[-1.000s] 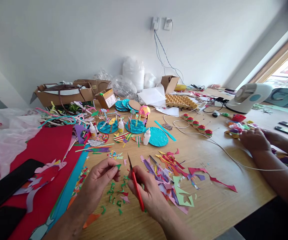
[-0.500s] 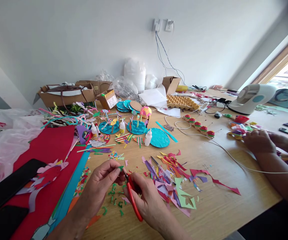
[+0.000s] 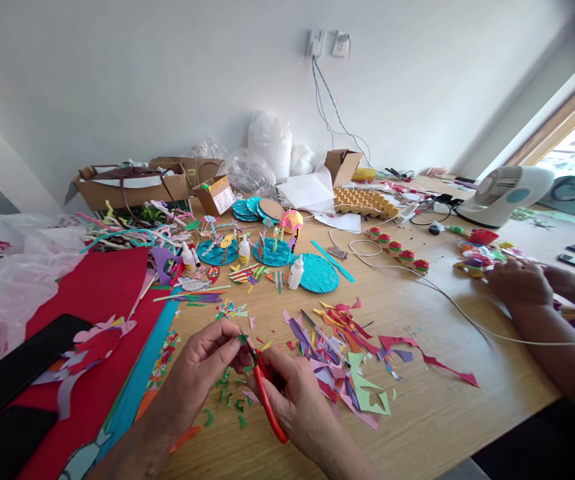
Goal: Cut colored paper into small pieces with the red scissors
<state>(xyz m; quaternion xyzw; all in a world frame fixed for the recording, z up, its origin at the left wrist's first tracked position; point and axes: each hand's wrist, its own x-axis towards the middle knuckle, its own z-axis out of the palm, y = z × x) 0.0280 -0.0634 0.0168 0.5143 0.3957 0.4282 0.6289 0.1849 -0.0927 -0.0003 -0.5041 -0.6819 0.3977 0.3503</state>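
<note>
Between the thumb and fingers of my left hand [image 3: 213, 353] is a small piece of green paper [image 3: 242, 339], mostly covered by the fingertips. My right hand [image 3: 287, 390] grips red-handled scissors [image 3: 269, 404], whose blade tips meet the green paper at my left fingertips. Below both hands, small green paper scraps [image 3: 226, 393] lie scattered on the wooden table [image 3: 432, 427]. Just right of my right hand is a heap of coloured paper offcuts [image 3: 324, 373], with a pen [image 3: 324, 337] lying across it and a cut light green sheet [image 3: 366, 387] beside it.
Red and blue paper sheets [image 3: 92, 287] and a black phone [image 3: 12, 437] lie at left. Glue bottles [image 3: 295, 273] stand near blue discs [image 3: 320, 275] with paper decorations. A white cable [image 3: 460, 308] crosses the right side, near another person's hands [image 3: 520, 285]. A fan [image 3: 504, 193] stands behind.
The scissor blades have shifted slightly at the green paper, and their dark tips now show above it. Both hands stay nearly in place.
</note>
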